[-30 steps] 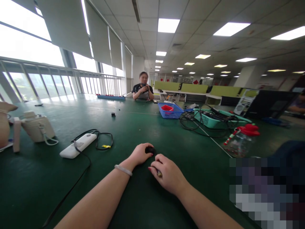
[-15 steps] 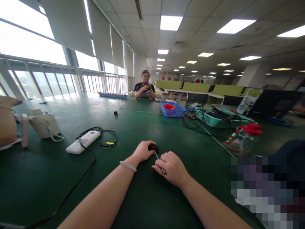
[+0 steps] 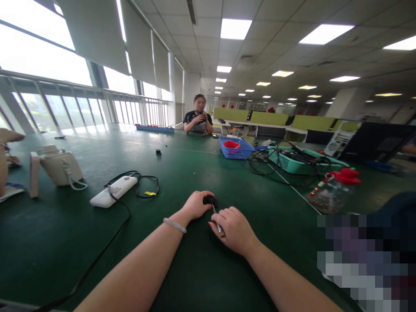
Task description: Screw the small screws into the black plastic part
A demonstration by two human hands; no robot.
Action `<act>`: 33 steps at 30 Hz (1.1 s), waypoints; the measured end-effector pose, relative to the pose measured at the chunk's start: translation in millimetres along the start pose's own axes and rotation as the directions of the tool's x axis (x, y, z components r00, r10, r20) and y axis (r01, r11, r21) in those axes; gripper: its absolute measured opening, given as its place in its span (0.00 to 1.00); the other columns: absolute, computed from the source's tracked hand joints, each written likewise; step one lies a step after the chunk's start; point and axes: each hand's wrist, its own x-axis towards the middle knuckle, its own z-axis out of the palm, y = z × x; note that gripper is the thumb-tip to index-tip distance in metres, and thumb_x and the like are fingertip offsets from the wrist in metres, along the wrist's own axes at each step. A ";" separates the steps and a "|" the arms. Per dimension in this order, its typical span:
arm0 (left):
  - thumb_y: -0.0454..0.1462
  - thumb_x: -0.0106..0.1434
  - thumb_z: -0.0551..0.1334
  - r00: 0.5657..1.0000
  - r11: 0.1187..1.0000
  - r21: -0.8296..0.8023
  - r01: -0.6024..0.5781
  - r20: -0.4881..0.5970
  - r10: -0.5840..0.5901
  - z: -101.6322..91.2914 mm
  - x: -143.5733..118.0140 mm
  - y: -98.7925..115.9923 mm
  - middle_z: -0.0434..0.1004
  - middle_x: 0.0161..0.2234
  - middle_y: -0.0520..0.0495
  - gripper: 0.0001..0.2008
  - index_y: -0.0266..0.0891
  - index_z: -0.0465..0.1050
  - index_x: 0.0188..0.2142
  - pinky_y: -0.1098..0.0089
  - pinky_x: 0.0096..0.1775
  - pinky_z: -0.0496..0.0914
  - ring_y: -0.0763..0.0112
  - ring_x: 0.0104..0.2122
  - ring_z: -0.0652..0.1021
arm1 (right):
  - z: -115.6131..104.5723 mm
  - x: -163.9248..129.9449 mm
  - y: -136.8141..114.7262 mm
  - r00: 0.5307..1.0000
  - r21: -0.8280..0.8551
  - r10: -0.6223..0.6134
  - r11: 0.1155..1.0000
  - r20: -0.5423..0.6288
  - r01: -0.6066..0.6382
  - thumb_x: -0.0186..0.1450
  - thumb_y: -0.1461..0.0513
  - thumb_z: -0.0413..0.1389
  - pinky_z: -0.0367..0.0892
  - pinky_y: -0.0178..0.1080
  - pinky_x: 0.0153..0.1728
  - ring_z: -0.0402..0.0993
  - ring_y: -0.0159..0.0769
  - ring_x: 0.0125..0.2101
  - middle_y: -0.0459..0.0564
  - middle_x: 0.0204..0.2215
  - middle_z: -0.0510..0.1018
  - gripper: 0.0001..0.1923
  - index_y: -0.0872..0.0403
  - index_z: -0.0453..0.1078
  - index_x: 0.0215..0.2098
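Observation:
My left hand [image 3: 195, 205] rests on the green table [image 3: 182, 173] and grips a small black part [image 3: 210, 200] between its fingers. Close beside it, my right hand [image 3: 234, 229] is closed around a thin tool with a metal shaft [image 3: 217, 221]; the shaft's tip points at the black part. A pale bracelet [image 3: 174, 225] circles my left wrist. The tool's handle is mostly hidden inside my fist.
A white power bank [image 3: 113, 191] with a black cable lies to the left, with a cream bag [image 3: 60, 168] beyond it. A blue basket [image 3: 236, 149], a teal basket [image 3: 294, 161] of cables and a red-lidded jar [image 3: 334, 190] stand at right. A person [image 3: 198, 119] sits at the far end.
Both hands stay together on the black part; my right hand has shifted the tool slightly. The view has tilted a little, nothing else on the table has moved.

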 end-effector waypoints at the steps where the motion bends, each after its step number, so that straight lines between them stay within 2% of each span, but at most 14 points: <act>1: 0.34 0.54 0.67 1.000 1.000 -0.002 0.001 0.005 -0.001 -0.1 0.0 0.0 0.80 0.45 0.47 0.21 0.45 0.75 0.49 0.63 0.51 0.69 0.59 0.47 0.77 | 0.9 0.3 -1.0 1.000 -0.002 0.000 1.000 0.028 0.000 0.68 0.60 0.53 0.55 0.38 0.35 0.68 0.34 0.29 0.47 0.29 0.76 0.08 0.53 0.72 0.34; 5: 0.34 0.54 0.67 1.000 1.000 -0.014 0.008 0.004 -0.007 -0.3 -0.2 0.8 0.80 0.45 0.46 0.23 0.44 0.74 0.51 0.64 0.50 0.70 0.60 0.47 0.77 | 3.7 1.7 -4.3 0.995 -0.033 -0.023 0.999 0.101 0.026 0.65 0.60 0.57 0.55 0.38 0.34 0.70 0.36 0.29 0.48 0.29 0.77 0.05 0.54 0.70 0.33; 11: 0.35 0.53 0.69 1.000 1.000 -0.026 0.008 0.003 -0.008 -2.2 -2.1 4.1 0.81 0.43 0.47 0.19 0.43 0.75 0.46 0.64 0.49 0.70 0.59 0.46 0.77 | 0.0 1.6 1.0 1.000 -0.009 -0.010 1.000 -0.028 0.009 0.69 0.63 0.50 0.54 0.38 0.34 0.68 0.33 0.27 0.48 0.26 0.76 0.11 0.54 0.71 0.31; 18: 0.36 0.53 0.69 0.999 0.999 -0.047 -0.022 0.032 0.023 -4.5 -3.9 5.1 0.80 0.44 0.48 0.22 0.45 0.74 0.49 0.65 0.49 0.70 0.60 0.45 0.77 | 2.6 0.7 4.1 0.994 -0.003 -0.009 1.000 -0.111 0.009 0.69 0.62 0.49 0.53 0.39 0.35 0.66 0.33 0.27 0.48 0.25 0.75 0.12 0.54 0.71 0.30; 21: 0.36 0.53 0.69 0.998 0.998 -0.048 -0.029 0.045 0.031 -5.0 -4.8 5.9 0.80 0.46 0.47 0.25 0.46 0.72 0.52 0.63 0.51 0.69 0.60 0.47 0.77 | 2.5 0.5 6.9 0.984 0.036 0.050 0.998 -0.170 -0.045 0.69 0.63 0.48 0.54 0.38 0.34 0.67 0.33 0.26 0.48 0.25 0.75 0.13 0.55 0.70 0.31; 24: 0.38 0.53 0.69 0.998 0.999 -0.047 -0.019 0.058 0.022 -4.9 -5.1 6.4 0.79 0.47 0.46 0.30 0.45 0.69 0.56 0.60 0.54 0.67 0.57 0.50 0.75 | 1.0 -2.0 11.9 0.951 0.122 0.172 0.982 -0.257 -0.145 0.69 0.62 0.48 0.54 0.37 0.32 0.65 0.32 0.24 0.47 0.23 0.74 0.13 0.55 0.69 0.28; 26: 0.38 0.52 0.70 0.997 0.999 -0.049 -0.016 0.071 0.019 -4.9 -5.2 6.4 0.79 0.47 0.45 0.31 0.44 0.69 0.56 0.59 0.55 0.66 0.56 0.51 0.73 | 0.3 -4.6 15.5 0.908 0.214 0.281 0.951 -0.311 -0.221 0.69 0.61 0.48 0.55 0.37 0.31 0.64 0.32 0.23 0.47 0.22 0.73 0.14 0.54 0.68 0.27; 28: 0.38 0.52 0.70 0.997 0.999 -0.042 -0.017 0.079 0.020 -5.1 -5.4 6.6 0.78 0.48 0.45 0.29 0.43 0.70 0.54 0.59 0.56 0.66 0.55 0.52 0.73 | 0.5 -6.9 18.8 0.862 0.349 0.397 0.893 -0.315 -0.284 0.70 0.57 0.48 0.56 0.35 0.29 0.65 0.32 0.23 0.46 0.21 0.72 0.16 0.53 0.68 0.27; 33: 0.37 0.53 0.69 0.994 0.999 -0.003 -0.034 0.108 0.035 -7.1 -5.6 8.5 0.78 0.47 0.46 0.22 0.45 0.74 0.49 0.60 0.54 0.67 0.56 0.51 0.73 | 7.6 -5.9 25.7 0.800 0.673 0.586 0.645 -0.133 -0.361 0.69 0.48 0.47 0.55 0.33 0.21 0.60 0.30 0.18 0.42 0.17 0.64 0.21 0.52 0.66 0.26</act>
